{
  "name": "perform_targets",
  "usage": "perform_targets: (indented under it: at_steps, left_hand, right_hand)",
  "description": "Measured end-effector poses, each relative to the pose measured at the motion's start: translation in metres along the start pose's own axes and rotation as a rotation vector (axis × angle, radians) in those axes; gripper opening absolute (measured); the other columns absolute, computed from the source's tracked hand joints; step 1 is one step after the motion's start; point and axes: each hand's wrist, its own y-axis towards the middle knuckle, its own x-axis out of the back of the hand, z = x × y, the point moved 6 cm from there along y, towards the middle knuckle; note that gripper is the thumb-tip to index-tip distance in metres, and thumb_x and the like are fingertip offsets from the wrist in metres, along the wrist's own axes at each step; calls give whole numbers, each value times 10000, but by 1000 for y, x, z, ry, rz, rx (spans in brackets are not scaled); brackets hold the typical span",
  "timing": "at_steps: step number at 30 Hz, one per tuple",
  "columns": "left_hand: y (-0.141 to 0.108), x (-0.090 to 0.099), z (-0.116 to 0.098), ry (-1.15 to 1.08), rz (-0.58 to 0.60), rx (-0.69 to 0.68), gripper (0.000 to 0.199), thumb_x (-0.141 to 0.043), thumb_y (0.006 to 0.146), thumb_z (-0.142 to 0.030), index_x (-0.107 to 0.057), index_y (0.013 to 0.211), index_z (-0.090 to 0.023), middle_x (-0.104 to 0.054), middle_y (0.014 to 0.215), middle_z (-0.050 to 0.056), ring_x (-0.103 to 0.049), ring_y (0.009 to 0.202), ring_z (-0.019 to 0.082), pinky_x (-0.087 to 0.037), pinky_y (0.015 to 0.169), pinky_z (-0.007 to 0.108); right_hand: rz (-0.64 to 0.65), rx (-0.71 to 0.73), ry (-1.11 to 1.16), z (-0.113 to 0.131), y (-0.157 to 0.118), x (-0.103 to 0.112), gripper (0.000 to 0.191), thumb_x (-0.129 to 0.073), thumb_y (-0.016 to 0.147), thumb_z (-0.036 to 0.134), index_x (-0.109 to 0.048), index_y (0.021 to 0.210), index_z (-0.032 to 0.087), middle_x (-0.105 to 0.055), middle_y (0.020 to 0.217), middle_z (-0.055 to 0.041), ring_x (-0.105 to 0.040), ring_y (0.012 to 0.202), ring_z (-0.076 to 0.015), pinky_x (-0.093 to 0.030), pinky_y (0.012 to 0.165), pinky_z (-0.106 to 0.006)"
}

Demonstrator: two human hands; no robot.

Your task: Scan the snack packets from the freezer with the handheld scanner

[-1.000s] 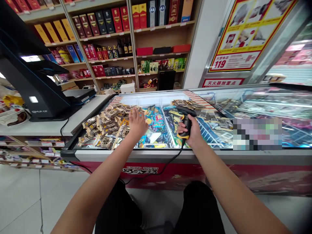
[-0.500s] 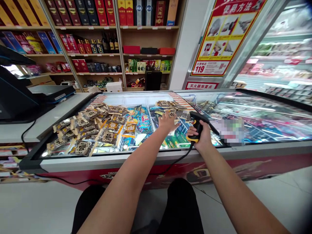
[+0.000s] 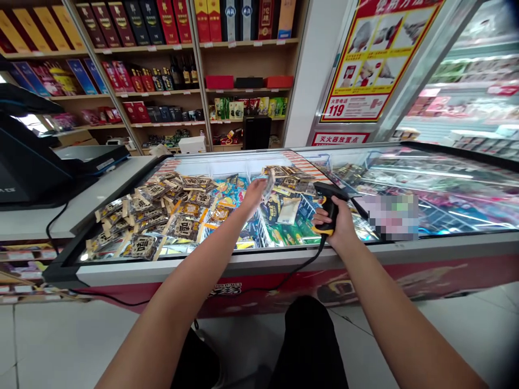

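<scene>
My left hand (image 3: 254, 195), slightly blurred, is closed on a small snack packet (image 3: 269, 185) held edge-on above the freezer's glass top. In my right hand (image 3: 340, 220) is a black and yellow barcode scanner (image 3: 330, 208), its head pointing left and its cord hanging over the freezer's front edge. A large pile of brown and cream snack packets (image 3: 184, 227) covers the left part of the glass. A smaller group of similar packets (image 3: 290, 181) lies just beyond and right of my left hand. Wire baskets with colourful packages show through the glass.
The chest freezer (image 3: 154, 273) spans the view in front of me. A counter (image 3: 101, 186) with a dark checkout machine (image 3: 28, 156) stands at the left. Behind are shelves (image 3: 162, 94) of boxes and bottles. The scanner's cord (image 3: 259, 289) loops along the freezer front.
My left hand has gone from open over the right-hand packets to closed on one, moving left with it. My right hand keeps the scanner in about the same place.
</scene>
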Motion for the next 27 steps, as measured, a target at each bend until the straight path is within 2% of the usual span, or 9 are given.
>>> perform_targets:
  at_steps: [3, 6, 8, 11, 14, 17, 21, 24, 27]
  left_hand:
    - [-7, 15, -10, -548, 88, 69, 447, -367, 984, -304, -614, 1325, -156, -760, 1199, 146, -727, 1167, 287, -562, 979, 455]
    - [-13, 28, -21, -713, 105, 82, 507, -333, 967, -300, -638, 1322, -105, -768, 1204, 170, -718, 1207, 290, -568, 1000, 441]
    - [-14, 35, -26, -704, 98, 53, 486, -385, 958, -301, -647, 1316, -103, -772, 1207, 168, -702, 1244, 289, -556, 1040, 437]
    - [-14, 44, -31, -640, 105, -12, 436, -494, 895, -192, -650, 1294, -114, -776, 1211, 157, -684, 1280, 287, -514, 1112, 452]
    - [-13, 56, -30, -572, 71, -39, 410, -564, 858, -140, -643, 1260, -156, -767, 1245, 137, -689, 1272, 290, -495, 1122, 472]
    - [-13, 69, -24, -506, 5, -31, 376, -611, 871, -174, -623, 1243, -224, -748, 1301, 101, -694, 1263, 281, -506, 1088, 473]
    - [-11, 83, -13, -456, -78, 14, 465, -645, 873, -219, -559, 1324, -292, -681, 1423, 79, -704, 1245, 265, -539, 1039, 466]
    - [-8, 88, -5, -466, -135, 77, 618, -665, 862, -209, -466, 1436, -323, -620, 1502, 94, -713, 1226, 257, -546, 1037, 478]
    - [-7, 88, -4, -467, -141, 78, 608, -674, 875, -202, -472, 1435, -319, -650, 1459, 95, -704, 1243, 258, -523, 1071, 478]
  right_hand:
    - [5, 11, -42, 1, 0, -2, 259, -733, 871, 385, -550, 888, 202, -429, 545, 83, -335, 358, -39, -406, 370, -163]
    - [9, 17, -113, 2, 0, -8, 255, -739, 865, 389, -577, 894, 195, -430, 541, 79, -324, 358, -40, -398, 365, -163]
    - [39, -1, -159, -2, 0, -20, 269, -758, 850, 402, -592, 901, 196, -432, 539, 79, -306, 354, -38, -388, 360, -165]
    - [158, -69, -204, -18, -3, -49, 305, -787, 835, 433, -614, 914, 194, -437, 542, 80, -273, 350, -28, -371, 363, -161]
    - [289, -179, -241, -48, -12, -80, 356, -816, 826, 480, -629, 925, 193, -458, 550, 73, -279, 355, -26, -360, 376, -161]
    - [362, -243, -260, -81, -21, -98, 420, -843, 802, 539, -614, 923, 209, -477, 560, 72, -303, 359, -37, -361, 384, -175]
    - [344, -185, -304, -103, -27, -100, 478, -854, 781, 587, -589, 931, 219, -492, 561, 75, -349, 362, -49, -364, 391, -179]
    - [327, -141, -339, -104, -29, -96, 495, -853, 779, 596, -599, 967, 216, -500, 562, 81, -357, 358, -47, -379, 399, -183]
    - [326, -142, -349, -103, -30, -94, 490, -844, 787, 596, -589, 967, 218, -503, 569, 84, -366, 360, -48, -389, 403, -182]
